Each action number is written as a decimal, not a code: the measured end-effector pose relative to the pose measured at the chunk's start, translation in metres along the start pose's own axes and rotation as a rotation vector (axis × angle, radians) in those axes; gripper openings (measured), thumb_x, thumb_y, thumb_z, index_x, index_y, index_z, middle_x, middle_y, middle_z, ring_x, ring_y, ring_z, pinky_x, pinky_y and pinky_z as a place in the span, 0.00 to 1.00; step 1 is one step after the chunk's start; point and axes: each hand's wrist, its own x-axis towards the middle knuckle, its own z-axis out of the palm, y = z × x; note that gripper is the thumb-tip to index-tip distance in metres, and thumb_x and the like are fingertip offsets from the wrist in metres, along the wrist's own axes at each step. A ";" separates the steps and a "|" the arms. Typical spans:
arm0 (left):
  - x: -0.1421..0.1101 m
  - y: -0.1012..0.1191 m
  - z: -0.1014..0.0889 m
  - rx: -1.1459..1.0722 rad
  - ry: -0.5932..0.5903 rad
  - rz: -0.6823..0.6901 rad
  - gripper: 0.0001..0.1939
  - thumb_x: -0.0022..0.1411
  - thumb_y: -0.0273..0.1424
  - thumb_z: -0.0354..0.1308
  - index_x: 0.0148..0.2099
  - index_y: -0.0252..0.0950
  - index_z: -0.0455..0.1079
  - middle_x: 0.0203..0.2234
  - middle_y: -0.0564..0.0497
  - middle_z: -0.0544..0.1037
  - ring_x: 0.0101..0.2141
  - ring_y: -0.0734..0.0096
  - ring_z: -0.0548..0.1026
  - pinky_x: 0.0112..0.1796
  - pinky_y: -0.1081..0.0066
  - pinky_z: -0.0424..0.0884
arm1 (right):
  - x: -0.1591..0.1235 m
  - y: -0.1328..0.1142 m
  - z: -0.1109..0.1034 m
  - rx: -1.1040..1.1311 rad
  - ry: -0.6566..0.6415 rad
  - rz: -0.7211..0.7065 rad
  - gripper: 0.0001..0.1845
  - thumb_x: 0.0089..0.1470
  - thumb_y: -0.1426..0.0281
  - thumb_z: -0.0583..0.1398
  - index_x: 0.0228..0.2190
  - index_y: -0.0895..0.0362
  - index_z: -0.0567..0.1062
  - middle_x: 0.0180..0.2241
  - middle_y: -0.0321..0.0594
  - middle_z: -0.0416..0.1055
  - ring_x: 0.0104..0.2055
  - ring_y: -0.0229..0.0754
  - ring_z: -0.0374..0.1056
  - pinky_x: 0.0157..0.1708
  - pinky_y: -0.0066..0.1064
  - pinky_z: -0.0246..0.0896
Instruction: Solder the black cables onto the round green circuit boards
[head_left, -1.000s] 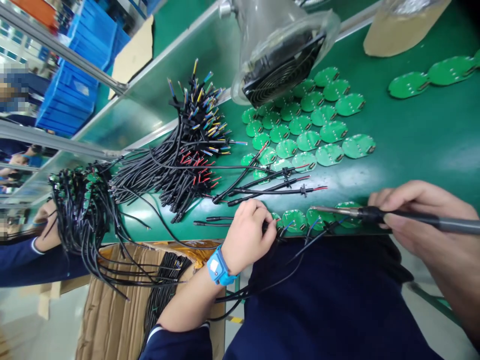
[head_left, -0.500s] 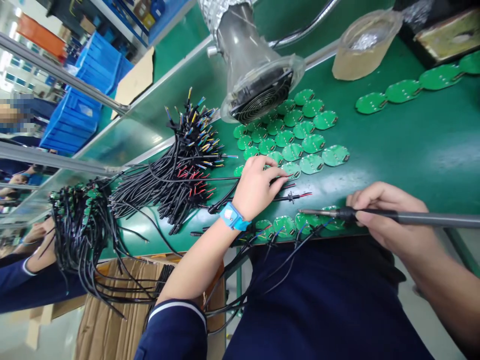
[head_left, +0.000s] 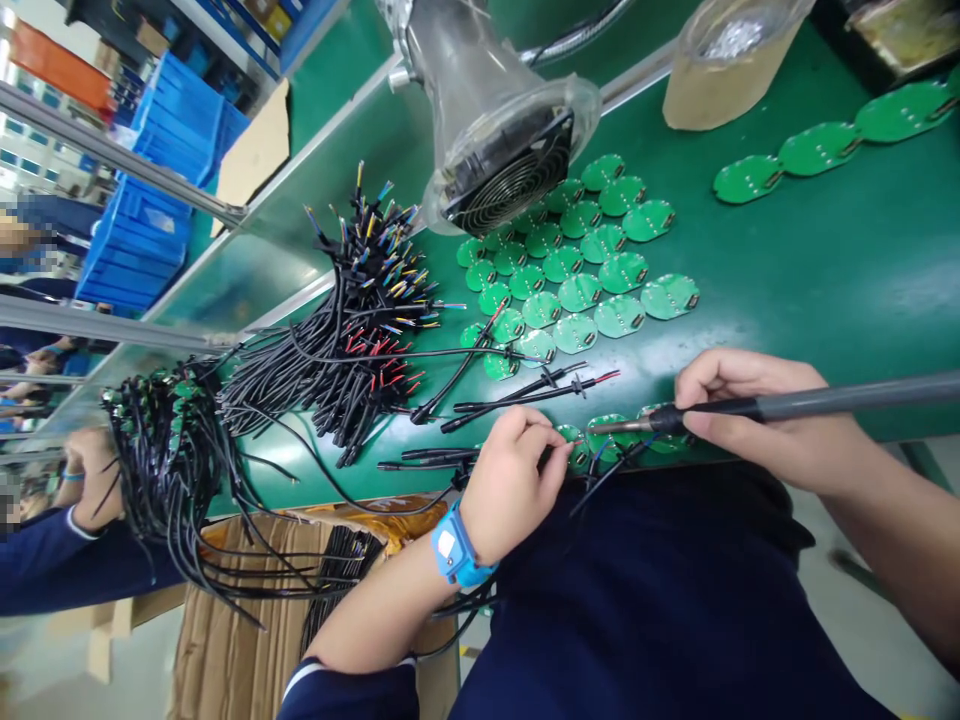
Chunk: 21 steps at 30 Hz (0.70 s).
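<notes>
Presently, left hand (head_left: 514, 485) beside the row of circuit boards (head_left: 579, 455) at desk's (head_left: 825, 290) near edge, fingers pressed together; cannot tell what, if anything, they pinch. Right-hand fingers pinch soldering iron (head_left: 825, 397), tip over row. Advisable: steady joint, brief contact, skin clear. Fan (head_left: 517, 185) beyond.

Bright, diffuse indoor light; pale sheen on the green table (head_left: 810, 270) beyond your right hand (head_left: 765, 415). Soft shadows, detail mushy at your left hand's (head_left: 514, 485) pinch. Wide-angle stretch toward edges; background far left of your grip soft, partly pixelated.
</notes>
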 end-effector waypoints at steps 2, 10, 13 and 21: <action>-0.001 -0.003 0.008 -0.026 0.011 -0.041 0.03 0.60 0.27 0.53 0.35 0.34 0.68 0.34 0.47 0.67 0.36 0.69 0.68 0.40 0.66 0.69 | 0.001 -0.001 0.000 -0.036 -0.044 -0.046 0.05 0.45 0.68 0.59 0.24 0.55 0.67 0.17 0.30 0.63 0.17 0.31 0.57 0.15 0.23 0.51; 0.000 -0.005 0.013 -0.023 0.059 -0.035 0.03 0.60 0.28 0.53 0.35 0.34 0.67 0.33 0.47 0.68 0.37 0.68 0.68 0.40 0.66 0.68 | 0.001 0.000 0.001 -0.148 -0.095 -0.070 0.04 0.46 0.67 0.58 0.25 0.55 0.68 0.18 0.32 0.65 0.17 0.32 0.60 0.15 0.23 0.53; -0.001 -0.005 0.015 -0.004 0.067 -0.021 0.03 0.61 0.27 0.52 0.35 0.34 0.67 0.33 0.47 0.68 0.37 0.68 0.68 0.39 0.65 0.68 | 0.001 0.001 0.001 -0.139 -0.091 -0.074 0.05 0.45 0.67 0.59 0.24 0.54 0.68 0.18 0.32 0.65 0.17 0.33 0.60 0.15 0.24 0.53; 0.000 -0.005 0.016 0.015 0.064 -0.015 0.03 0.60 0.27 0.52 0.35 0.34 0.66 0.33 0.47 0.68 0.37 0.67 0.67 0.40 0.65 0.67 | 0.000 0.003 0.000 -0.109 -0.099 -0.086 0.04 0.46 0.68 0.59 0.26 0.54 0.67 0.18 0.31 0.64 0.17 0.32 0.59 0.15 0.23 0.52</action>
